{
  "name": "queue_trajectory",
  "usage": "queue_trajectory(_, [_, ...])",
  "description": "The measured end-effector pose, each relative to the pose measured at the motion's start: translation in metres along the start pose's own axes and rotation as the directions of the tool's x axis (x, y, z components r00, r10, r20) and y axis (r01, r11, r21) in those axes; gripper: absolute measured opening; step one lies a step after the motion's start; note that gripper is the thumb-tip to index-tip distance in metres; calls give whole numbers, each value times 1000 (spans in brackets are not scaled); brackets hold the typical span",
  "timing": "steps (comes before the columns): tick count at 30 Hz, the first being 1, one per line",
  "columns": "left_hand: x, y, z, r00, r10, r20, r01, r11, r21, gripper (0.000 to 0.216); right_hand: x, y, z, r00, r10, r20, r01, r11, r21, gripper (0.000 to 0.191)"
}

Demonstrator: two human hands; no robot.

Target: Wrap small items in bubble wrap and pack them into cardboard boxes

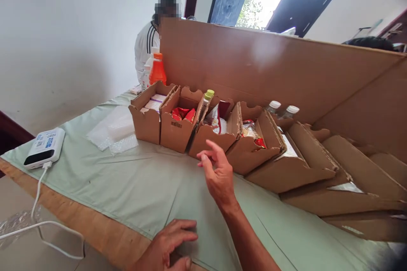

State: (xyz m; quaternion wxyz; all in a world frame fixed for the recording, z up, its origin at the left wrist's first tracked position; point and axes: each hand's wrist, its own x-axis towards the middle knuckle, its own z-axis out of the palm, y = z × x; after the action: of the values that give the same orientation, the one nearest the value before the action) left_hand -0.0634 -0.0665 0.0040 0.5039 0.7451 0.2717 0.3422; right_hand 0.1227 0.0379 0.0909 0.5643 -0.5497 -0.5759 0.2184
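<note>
My right hand [218, 173] hovers in front of the row of cardboard bins, fingers loosely apart and nothing in them. Nearest to it is a bin [211, 143] holding a white and dark red packet [217, 119]. My left hand [171, 241] is low over the front edge of the table, open, with its fingers spread and thumb apart. To the left in the row, one bin [173, 134] contains red shiny packets [183, 114], and the end bin [145, 126] has white boxes [155, 102] inside. Another bin [254, 152] carries clear and red wrapped packets [249, 128].
A tall cardboard panel [241, 59] stands behind the bins, near an orange bottle [157, 70] and white-capped bottles [290, 111]. Bubble wrap [112, 129] and a cabled power bank [45, 147] lie on the green cloth [133, 178]. A person [144, 46] is beyond the panel.
</note>
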Motion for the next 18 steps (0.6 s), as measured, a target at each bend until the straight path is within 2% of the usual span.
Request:
queue_trajectory(2, [-5, -6, 0, 998, 49, -37, -50, 998, -29, 39, 27, -23, 13, 993, -53, 107, 63, 994, -92, 59])
queue_trajectory(4, [-5, -8, 0, 995, 85, -59, -88, 995, -50, 35, 55, -36, 26, 981, -35, 190, 73, 978, -197, 64])
queue_trajectory(5, [-4, -7, 0, 993, 90, -76, -95, 994, -61, 34, 67, -39, 31, 976, -11, 218, 63, 970, -233, 58])
queue_trajectory(8, [-3, -5, 0, 986, 69, -150, -83, 993, -88, 34, 87, -38, 44, 967, 36, 253, 33, 964, -264, 24])
queue_trajectory(11, [-9, -6, 1, 952, 47, -303, -70, 996, -63, 33, 74, -41, 45, 965, 30, 259, 37, 968, -248, 20])
queue_trajectory(14, [-22, -9, -4, 838, 16, -545, -20, 1000, -2, 35, 31, -59, 28, 954, -1, 298, 76, 968, -240, 20])
queue_trajectory(16, [-30, -8, -15, 728, -64, -682, 74, 997, -15, 38, -4, -76, 6, 931, -27, 365, 124, 962, -245, 21])
queue_trajectory(18, [-35, -4, -30, 636, -156, -756, 160, 985, -68, 45, -36, -87, -26, 898, -21, 439, 146, 957, -252, 22])
